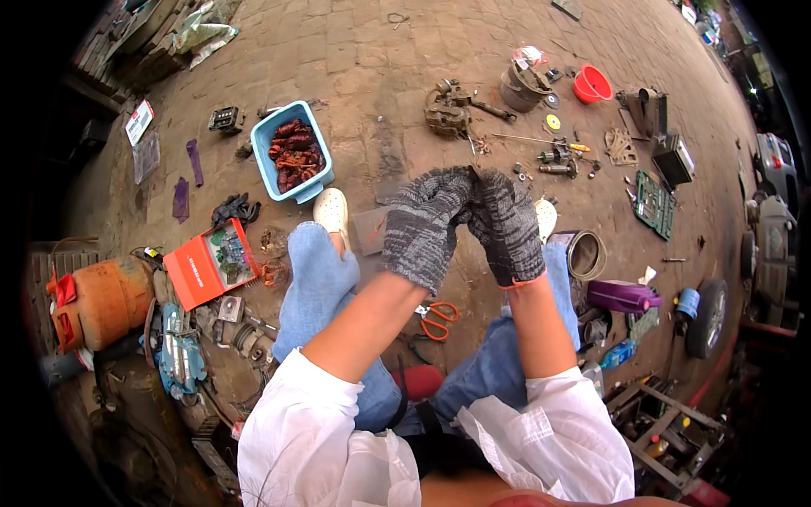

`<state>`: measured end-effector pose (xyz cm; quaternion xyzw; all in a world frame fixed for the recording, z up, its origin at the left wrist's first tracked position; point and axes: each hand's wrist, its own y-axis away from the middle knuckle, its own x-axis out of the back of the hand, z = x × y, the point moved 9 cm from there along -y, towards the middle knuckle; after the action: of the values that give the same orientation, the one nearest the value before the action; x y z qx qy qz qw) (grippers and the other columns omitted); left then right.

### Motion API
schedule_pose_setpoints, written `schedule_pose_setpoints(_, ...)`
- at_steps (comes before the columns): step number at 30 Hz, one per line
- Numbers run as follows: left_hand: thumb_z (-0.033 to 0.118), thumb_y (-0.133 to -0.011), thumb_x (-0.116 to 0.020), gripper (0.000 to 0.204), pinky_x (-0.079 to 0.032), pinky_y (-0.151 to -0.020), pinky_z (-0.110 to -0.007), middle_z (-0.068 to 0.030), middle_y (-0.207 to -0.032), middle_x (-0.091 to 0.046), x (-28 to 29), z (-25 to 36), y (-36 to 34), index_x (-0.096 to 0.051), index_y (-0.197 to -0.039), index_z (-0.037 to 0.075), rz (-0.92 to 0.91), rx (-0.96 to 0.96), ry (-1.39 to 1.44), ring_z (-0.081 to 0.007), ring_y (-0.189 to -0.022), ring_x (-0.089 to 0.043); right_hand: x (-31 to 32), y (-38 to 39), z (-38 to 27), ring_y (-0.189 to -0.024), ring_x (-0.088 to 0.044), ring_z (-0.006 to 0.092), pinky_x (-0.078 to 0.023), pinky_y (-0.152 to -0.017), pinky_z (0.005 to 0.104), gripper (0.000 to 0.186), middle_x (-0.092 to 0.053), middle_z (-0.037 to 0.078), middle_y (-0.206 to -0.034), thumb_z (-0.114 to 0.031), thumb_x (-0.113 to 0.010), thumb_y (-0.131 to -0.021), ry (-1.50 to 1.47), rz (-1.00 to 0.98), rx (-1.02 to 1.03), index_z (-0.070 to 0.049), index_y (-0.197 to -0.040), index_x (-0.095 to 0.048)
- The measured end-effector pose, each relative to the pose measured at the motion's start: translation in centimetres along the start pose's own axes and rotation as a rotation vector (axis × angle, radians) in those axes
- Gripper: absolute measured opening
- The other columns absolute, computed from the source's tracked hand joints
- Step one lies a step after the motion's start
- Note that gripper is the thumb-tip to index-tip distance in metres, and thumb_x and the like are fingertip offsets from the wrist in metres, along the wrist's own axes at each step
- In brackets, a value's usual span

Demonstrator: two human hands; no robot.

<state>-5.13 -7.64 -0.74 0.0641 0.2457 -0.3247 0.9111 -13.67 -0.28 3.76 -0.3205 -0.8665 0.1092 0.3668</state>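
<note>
Both my hands wear grey and black knitted gloves and meet in front of my knees. My left hand (427,221) has its fingers curled inward, and my right hand (505,221) is closed against it at the fingertips. A small dark tip shows where they meet, but what they pinch is mostly hidden. Below them on the ground lie orange-handled scissors (438,321). Ahead to the left stands a light blue plastic tub (263,150) holding reddish-brown wire coils (296,156). Beyond my hands sits a rusty metal part (448,110).
To the left are an open orange-red box (198,270) of small parts, a dark glove (236,209) and an orange gas cylinder (110,300). On the right lie a metal can (586,255), a purple container (623,296), a green tool case (652,207), a red bucket (593,84) and a tyre (708,319).
</note>
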Motion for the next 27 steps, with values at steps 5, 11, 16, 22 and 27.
schedule_pose_setpoints(5, 0.004, -0.080, -0.057, 0.017, -0.047, -0.068, -0.023, -0.0081, -0.090, -0.062, -1.0, -1.9, 1.0, -0.060, -0.096, -0.001, 0.012, 0.397, 0.467, -0.0129, -0.080, -0.058, -2.5, 2.3, 7.1, -0.050, -0.045, 0.0086, -0.039, -0.044, 0.0211, 0.022, -0.049, -0.001, -0.065, -0.031, -0.052, -0.088, -1.096, 0.039, -0.676, -0.009, -0.086, -0.050)
schedule_pose_setpoints(11, 0.002, -0.077, -0.057, 0.027, -0.041, -0.060, -0.026, -0.0096, -0.089, -0.058, -1.3, -2.4, 1.3, -0.054, -0.103, -0.003, 0.020, 0.435, 0.398, -0.0149, -0.069, -0.051, 5.2, 1.2, 7.1, -0.049, -0.038, 0.0038, -0.031, -0.043, 0.0184, 0.024, -0.043, -0.004, -0.060, -0.033, -0.054, -0.087, -0.761, 0.476, -0.625, -0.011, -0.078, -0.053)
schedule_pose_setpoints(16, 0.003, -0.077, -0.058, 0.031, -0.040, -0.055, -0.025, -0.0053, -0.074, -0.054, -0.4, -2.4, 0.9, -0.053, -0.107, -0.004, 0.116, 0.493, 0.408, -0.0145, -0.062, -0.049, 5.0, 0.6, 1.8, -0.076, -0.053, 0.0133, -0.044, -0.069, 0.0262, 0.020, -0.059, 0.006, -0.089, -0.013, -0.056, -0.084, -0.258, 0.176, -0.327, -0.002, -0.100, -0.054)
schedule_pose_setpoints(22, 0.003, -0.079, -0.058, 0.029, -0.043, -0.057, -0.024, -0.0063, -0.080, -0.057, 0.3, -2.2, 0.3, -0.054, -0.107, -0.004, 0.063, 0.353, 0.283, -0.0143, -0.065, -0.052, 8.7, 1.9, 2.1, -0.074, -0.050, 0.0088, -0.042, -0.068, 0.0236, 0.013, -0.061, 0.006, -0.084, -0.010, -0.049, -0.089, -0.184, 0.603, -0.329, 0.001, -0.092, -0.054)
schedule_pose_setpoints(27, 0.005, -0.082, -0.054, 0.023, -0.044, -0.067, -0.021, -0.0046, -0.092, -0.062, 0.1, -1.2, 0.8, -0.060, -0.104, -0.001, 0.137, 0.378, 0.172, -0.0094, -0.077, -0.054, 5.0, 0.4, -1.4, -0.067, -0.059, 0.0244, -0.045, -0.060, 0.0328, 0.018, -0.060, 0.010, -0.074, -0.015, -0.067, -0.074, 0.095, 0.107, -0.095, -0.003, -0.083, -0.058)
